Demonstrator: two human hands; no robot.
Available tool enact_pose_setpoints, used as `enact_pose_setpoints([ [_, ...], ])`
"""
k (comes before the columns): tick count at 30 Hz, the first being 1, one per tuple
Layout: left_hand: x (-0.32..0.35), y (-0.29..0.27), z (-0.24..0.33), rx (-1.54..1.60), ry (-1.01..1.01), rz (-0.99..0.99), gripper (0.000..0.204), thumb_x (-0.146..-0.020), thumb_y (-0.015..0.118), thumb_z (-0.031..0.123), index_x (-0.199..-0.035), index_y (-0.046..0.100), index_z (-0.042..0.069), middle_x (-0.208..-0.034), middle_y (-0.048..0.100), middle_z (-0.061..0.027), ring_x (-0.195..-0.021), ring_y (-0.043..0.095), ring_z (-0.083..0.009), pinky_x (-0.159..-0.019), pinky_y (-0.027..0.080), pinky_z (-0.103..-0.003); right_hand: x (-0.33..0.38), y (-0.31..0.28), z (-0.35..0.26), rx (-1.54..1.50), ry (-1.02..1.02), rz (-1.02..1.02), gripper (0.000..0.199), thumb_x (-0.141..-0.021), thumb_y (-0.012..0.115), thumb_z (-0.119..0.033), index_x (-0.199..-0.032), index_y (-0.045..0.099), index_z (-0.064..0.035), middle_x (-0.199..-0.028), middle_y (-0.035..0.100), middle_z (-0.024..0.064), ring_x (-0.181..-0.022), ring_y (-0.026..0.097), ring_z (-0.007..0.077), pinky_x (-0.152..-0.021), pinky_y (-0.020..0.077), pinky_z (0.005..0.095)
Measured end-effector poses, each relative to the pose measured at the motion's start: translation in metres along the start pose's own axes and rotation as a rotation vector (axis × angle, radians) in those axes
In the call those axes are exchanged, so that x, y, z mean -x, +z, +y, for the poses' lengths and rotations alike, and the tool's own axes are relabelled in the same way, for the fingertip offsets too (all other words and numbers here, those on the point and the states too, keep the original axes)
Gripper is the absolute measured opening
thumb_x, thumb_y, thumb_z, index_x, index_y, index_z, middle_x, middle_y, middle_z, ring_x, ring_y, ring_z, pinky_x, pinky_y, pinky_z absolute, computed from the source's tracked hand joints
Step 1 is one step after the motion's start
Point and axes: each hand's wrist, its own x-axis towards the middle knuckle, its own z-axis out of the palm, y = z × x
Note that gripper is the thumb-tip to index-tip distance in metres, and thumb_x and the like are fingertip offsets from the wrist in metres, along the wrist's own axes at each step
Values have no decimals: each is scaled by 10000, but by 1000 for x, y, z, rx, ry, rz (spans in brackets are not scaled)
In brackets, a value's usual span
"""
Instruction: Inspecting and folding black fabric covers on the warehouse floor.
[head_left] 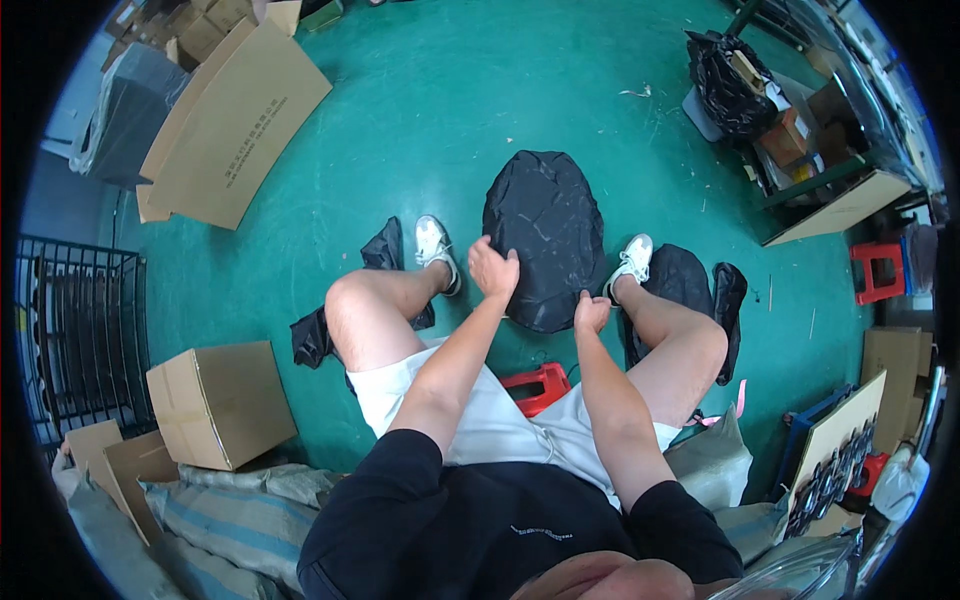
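Note:
A large oval black bag-like bundle point(545, 235) with a creased surface lies on the green floor between my feet. My left hand point(495, 270) rests against its left side, fingers stretched and thumb apart. At its near right edge, my right hand point(592, 312) is closed, thumb on top, pinching the black material. Other black pieces lie beside my legs: one folded piece point(383, 245) by my left shoe, another point(680, 280) by my right shoe, and a narrow one point(730, 310) farther right.
A red stool point(537, 388) shows between my thighs. Cardboard boxes point(222, 405) and grey woven sacks point(235, 520) stand at the near left. A black wire rack point(85, 330) is on the left, a large flattened carton point(245, 120) at the far left. Loaded shelving point(800, 140) stands at the far right.

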Motion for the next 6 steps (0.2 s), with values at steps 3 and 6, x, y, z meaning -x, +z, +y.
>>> enact_pose_setpoints([
  [3,-40,18,34,-62,290,19,664,-779,746,214,-1325,429,8,-1410,425,-208,-1328,388,-370,-1117,314,-457,13,-4,-15,83,51,81,558,-763,746,-310,-1197,494,-66,-1281,517,179,-1206,495,365,-985,367,598],
  [6,-83,42,65,-155,499,-48,751,-812,723,272,-1412,363,0,-1508,322,-201,-1421,278,-358,-1165,244,-436,-8,-4,-36,137,-199,277,546,-776,742,-322,-1204,499,-86,-1285,518,153,-1248,469,371,-1037,337,593],
])
